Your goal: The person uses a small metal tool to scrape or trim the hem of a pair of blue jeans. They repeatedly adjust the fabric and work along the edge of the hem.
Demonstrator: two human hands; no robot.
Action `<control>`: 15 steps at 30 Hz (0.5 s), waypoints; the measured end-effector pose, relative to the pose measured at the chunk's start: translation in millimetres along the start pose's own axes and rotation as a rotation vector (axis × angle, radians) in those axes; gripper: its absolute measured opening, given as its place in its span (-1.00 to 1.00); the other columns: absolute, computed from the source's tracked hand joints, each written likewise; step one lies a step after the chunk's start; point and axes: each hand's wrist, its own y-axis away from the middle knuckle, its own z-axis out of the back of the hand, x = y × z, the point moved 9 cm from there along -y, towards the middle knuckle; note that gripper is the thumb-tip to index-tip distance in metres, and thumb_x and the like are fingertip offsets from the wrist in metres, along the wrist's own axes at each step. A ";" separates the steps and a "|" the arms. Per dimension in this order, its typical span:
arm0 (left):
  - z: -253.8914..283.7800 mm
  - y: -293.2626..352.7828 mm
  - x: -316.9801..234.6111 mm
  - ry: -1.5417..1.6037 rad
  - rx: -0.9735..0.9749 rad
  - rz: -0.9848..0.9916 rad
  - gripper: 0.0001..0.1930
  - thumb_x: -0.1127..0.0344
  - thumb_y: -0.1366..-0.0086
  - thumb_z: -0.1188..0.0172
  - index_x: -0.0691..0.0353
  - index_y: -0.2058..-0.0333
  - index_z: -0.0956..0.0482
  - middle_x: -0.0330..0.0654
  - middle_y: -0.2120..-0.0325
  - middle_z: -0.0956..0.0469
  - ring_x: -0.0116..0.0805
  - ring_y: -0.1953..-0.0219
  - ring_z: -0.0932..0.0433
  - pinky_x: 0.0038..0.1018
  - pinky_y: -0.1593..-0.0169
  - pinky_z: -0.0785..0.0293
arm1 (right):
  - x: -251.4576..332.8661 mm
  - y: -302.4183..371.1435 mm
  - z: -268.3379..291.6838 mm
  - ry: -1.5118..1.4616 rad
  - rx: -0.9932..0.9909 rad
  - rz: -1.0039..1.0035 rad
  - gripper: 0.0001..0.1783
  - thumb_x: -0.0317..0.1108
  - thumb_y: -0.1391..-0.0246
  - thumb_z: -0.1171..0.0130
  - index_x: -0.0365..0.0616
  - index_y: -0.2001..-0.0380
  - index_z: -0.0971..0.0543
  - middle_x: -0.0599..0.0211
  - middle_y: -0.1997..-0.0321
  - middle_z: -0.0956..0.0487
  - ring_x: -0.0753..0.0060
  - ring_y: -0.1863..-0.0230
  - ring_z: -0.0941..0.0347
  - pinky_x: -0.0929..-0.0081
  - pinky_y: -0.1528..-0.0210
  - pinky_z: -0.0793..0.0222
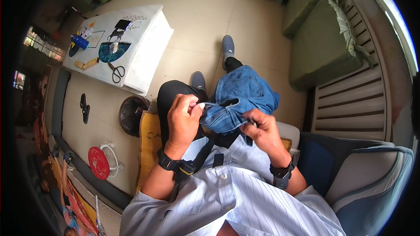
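Note:
A blue denim garment (245,89) with a pocket and stitched seams lies across my lap and right thigh. My left hand (183,118) is closed at its left edge, thumb and forefinger pinching the cloth. At the near right edge of the denim, my right hand (262,132) is closed with its fingers bent together. Something small shows between those fingertips, with a dark bit below them, too little to name. Between my hands the cloth is bunched, with a fold standing open.
Left ahead stands a white table (146,61) with black-handled scissors (117,73) and a blue spool-like thing (79,42). A dark waste bin (131,116) and a red round stool (99,163) are at my left. Green-wrapped bundles (321,48) rest by a slatted frame (354,105) at right.

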 end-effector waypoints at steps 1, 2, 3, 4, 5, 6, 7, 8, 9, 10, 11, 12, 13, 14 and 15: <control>2.6 0.3 -1.4 0.064 -0.032 0.022 -0.87 0.58 -0.30 -0.35 0.31 0.23 -0.58 -0.26 0.33 -0.53 -0.52 0.37 -0.54 -0.54 0.26 -0.50 | 13.6 -5.7 4.7 0.016 -0.008 0.027 -0.83 -0.62 -0.13 -0.31 -0.22 0.21 -0.59 0.56 0.40 -0.49 0.69 0.34 -0.37 0.57 0.26 -0.36; 8.3 1.6 -9.7 0.071 -0.036 0.008 -0.88 0.56 -0.32 -0.36 0.33 0.25 -0.57 -0.25 0.35 -0.52 -0.53 0.39 -0.52 -0.54 0.28 -0.49 | 19.0 -9.8 9.5 -0.044 -0.014 0.019 -0.85 -0.61 -0.14 -0.31 -0.19 0.27 -0.57 0.59 0.41 -0.48 0.74 0.37 -0.33 0.62 0.33 -0.29; 14.7 4.6 -23.1 0.097 -0.040 -0.032 -0.90 0.54 -0.36 -0.34 0.33 0.28 -0.56 -0.24 0.35 -0.54 -0.53 0.40 -0.53 -0.52 0.27 -0.53 | 30.9 -13.5 10.5 -0.097 -0.011 -0.001 -0.85 -0.63 -0.15 -0.30 -0.17 0.30 -0.56 0.61 0.43 -0.47 0.80 0.39 -0.28 0.66 0.38 -0.22; 9.2 8.7 -27.1 0.276 0.080 0.090 -0.91 0.52 -0.38 -0.32 0.33 0.29 -0.56 -0.24 0.33 -0.55 -0.52 0.39 -0.55 -0.51 0.26 -0.55 | 36.6 -16.6 11.6 -0.147 -0.008 -0.034 -0.84 -0.64 -0.14 -0.29 -0.15 0.29 -0.56 0.61 0.46 -0.47 0.81 0.45 -0.27 0.66 0.44 -0.18; 1.6 14.7 -31.8 0.455 0.202 0.212 -0.91 0.51 -0.41 -0.30 0.32 0.30 -0.56 -0.23 0.32 -0.57 -0.51 0.38 -0.57 -0.49 0.25 -0.57 | 41.7 -19.4 12.6 -0.197 -0.004 -0.068 -0.83 -0.65 -0.14 -0.29 -0.14 0.29 -0.57 0.62 0.48 -0.47 0.83 0.50 -0.25 0.67 0.49 -0.14; -12.2 23.0 -43.4 0.569 0.437 0.232 -0.93 0.48 -0.43 -0.29 0.34 0.25 -0.58 -0.17 0.26 -0.62 -0.48 0.32 -0.63 -0.46 0.21 -0.63 | 48.7 -22.6 10.0 -0.294 0.012 -0.114 -0.82 -0.65 -0.13 -0.29 -0.13 0.29 -0.57 0.62 0.49 -0.47 0.83 0.53 -0.24 0.67 0.53 -0.11; -22.6 31.4 -55.5 0.540 0.653 0.220 -0.90 0.46 -0.43 -0.30 0.36 0.15 -0.61 -0.13 0.21 -0.65 -0.45 0.21 -0.67 -0.46 0.12 -0.64 | 56.9 -27.4 5.2 -0.393 0.030 -0.159 -0.81 -0.66 -0.12 -0.29 -0.12 0.29 -0.57 0.62 0.51 -0.47 0.84 0.57 -0.23 0.66 0.56 -0.08; -24.2 33.3 -62.3 0.529 0.651 0.163 -0.86 0.46 -0.43 -0.29 0.37 0.09 -0.61 -0.12 0.16 -0.66 -0.42 0.15 -0.67 -0.44 0.05 -0.63 | 65.6 -30.8 -0.9 -0.491 0.049 -0.204 -0.81 -0.66 -0.12 -0.29 -0.11 0.29 -0.57 0.63 0.52 -0.47 0.84 0.61 -0.22 0.66 0.60 -0.04; -27.7 37.1 -68.2 0.514 0.647 0.105 -0.81 0.46 -0.44 -0.29 0.39 0.03 -0.60 -0.11 0.12 -0.66 -0.40 0.08 -0.68 -0.42 -0.03 -0.62 | 79.3 -35.4 -8.5 -0.512 0.067 -0.185 -0.80 -0.66 -0.11 -0.29 -0.11 0.29 -0.57 0.63 0.53 -0.47 0.83 0.63 -0.21 0.65 0.62 -0.02; -27.3 39.6 -56.5 0.602 0.570 0.243 -0.52 0.34 -0.32 -0.47 0.36 -0.14 -0.54 -0.09 -0.02 -0.63 -0.32 -0.10 -0.62 -0.35 -0.17 -0.54 | 92.8 -38.8 -19.5 -0.537 0.082 -0.168 -0.80 -0.66 -0.11 -0.29 -0.11 0.29 -0.57 0.63 0.53 -0.47 0.83 0.65 -0.21 0.64 0.64 0.00; -22.6 40.7 -56.2 0.784 0.522 0.253 -0.40 0.30 -0.27 -0.51 0.36 -0.21 -0.48 -0.07 -0.08 -0.59 -0.28 -0.16 -0.57 -0.31 -0.23 -0.49 | 105.4 -40.7 -30.9 -0.563 0.099 -0.151 -0.80 -0.66 -0.11 -0.30 -0.10 0.29 -0.58 0.63 0.54 -0.47 0.82 0.68 -0.20 0.64 0.66 0.02; -16.3 40.1 -55.6 0.965 0.465 0.256 -0.28 0.27 -0.21 -0.56 0.37 -0.27 -0.42 -0.04 -0.15 -0.54 -0.23 -0.22 -0.53 -0.27 -0.29 -0.44 | 116.3 -41.8 -43.7 -0.569 0.128 -0.144 -0.80 -0.65 -0.11 -0.30 -0.10 0.28 -0.58 0.64 0.54 -0.47 0.83 0.65 -0.22 0.66 0.64 -0.01; -10.0 38.1 -56.4 1.147 0.410 0.262 -0.16 0.23 -0.16 -0.60 0.37 -0.33 -0.36 -0.02 -0.22 -0.50 -0.19 -0.28 -0.49 -0.24 -0.35 -0.39 | 127.0 -38.9 -57.7 -0.558 0.179 -0.155 -0.83 -0.63 -0.14 -0.31 -0.12 0.28 -0.57 0.63 0.48 -0.47 0.81 0.52 -0.29 0.66 0.52 -0.15; -2.0 33.4 -60.9 1.163 0.428 0.249 -0.04 0.17 -0.08 -0.63 0.37 -0.37 -0.30 -0.01 -0.27 -0.44 -0.16 -0.33 -0.43 -0.19 -0.41 -0.31 | 134.3 -41.4 -70.8 -0.472 0.208 -0.100 -0.84 -0.62 -0.15 -0.32 -0.14 0.28 -0.56 0.62 0.44 -0.46 0.79 0.44 -0.30 0.64 0.43 -0.21; 7.7 28.7 -66.3 1.174 0.445 0.239 0.08 0.11 0.00 -0.67 0.36 -0.41 -0.24 0.01 -0.33 -0.37 -0.12 -0.39 -0.37 -0.15 -0.48 -0.22 | 140.3 -43.0 -85.2 -0.389 0.237 -0.046 -0.85 -0.60 -0.16 -0.32 -0.15 0.28 -0.55 0.60 0.39 -0.45 0.77 0.36 -0.31 0.63 0.35 -0.26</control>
